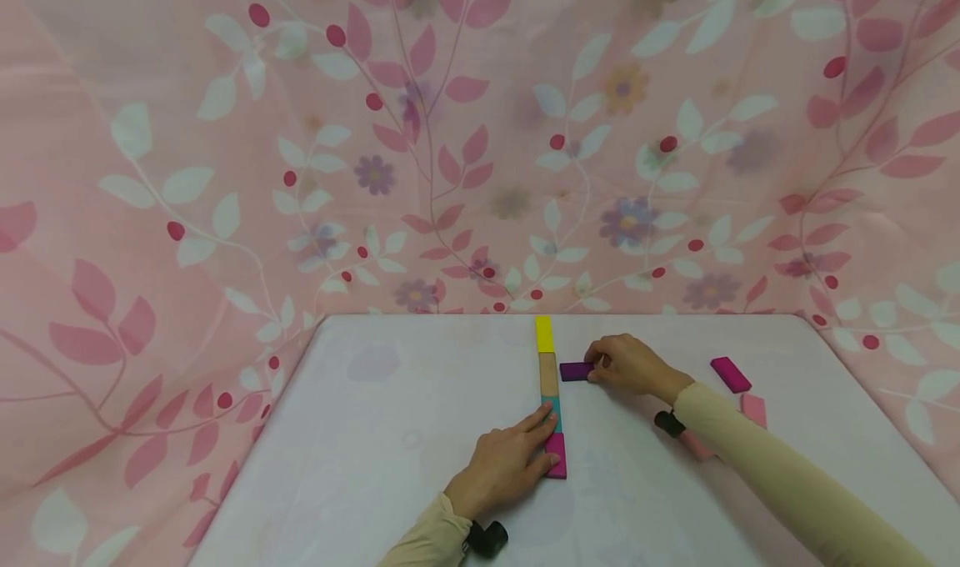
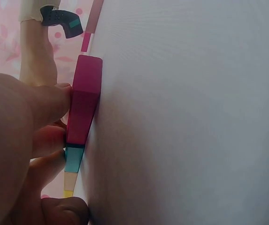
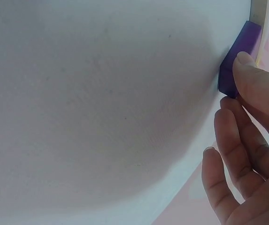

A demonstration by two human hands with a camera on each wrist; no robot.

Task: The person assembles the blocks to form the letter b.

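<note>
A straight row of flat rectangular blocks runs toward the far table edge: magenta [image 1: 557, 445] nearest, then teal [image 1: 557, 403], tan [image 1: 548, 375] and yellow [image 1: 544, 333]. My left hand [image 1: 504, 469] rests on the near part of this row, its fingers extended over the teal block and its thumb on the magenta one. To the right of the tan block, my right hand [image 1: 630, 363] pinches the right end of a purple block [image 1: 574, 372]. That block lies crosswise to the row, with a small gap between them. In the right wrist view, thumb and fingertips meet at the purple block's near end.
Over on the right lie another magenta block [image 1: 731, 374] and a pink block [image 1: 753, 410]. A second pink block [image 1: 697, 446] is partly hidden under the right sleeve. The white-covered table [image 1: 360, 434] ends at a floral pink cloth [image 1: 480, 175] behind it.
</note>
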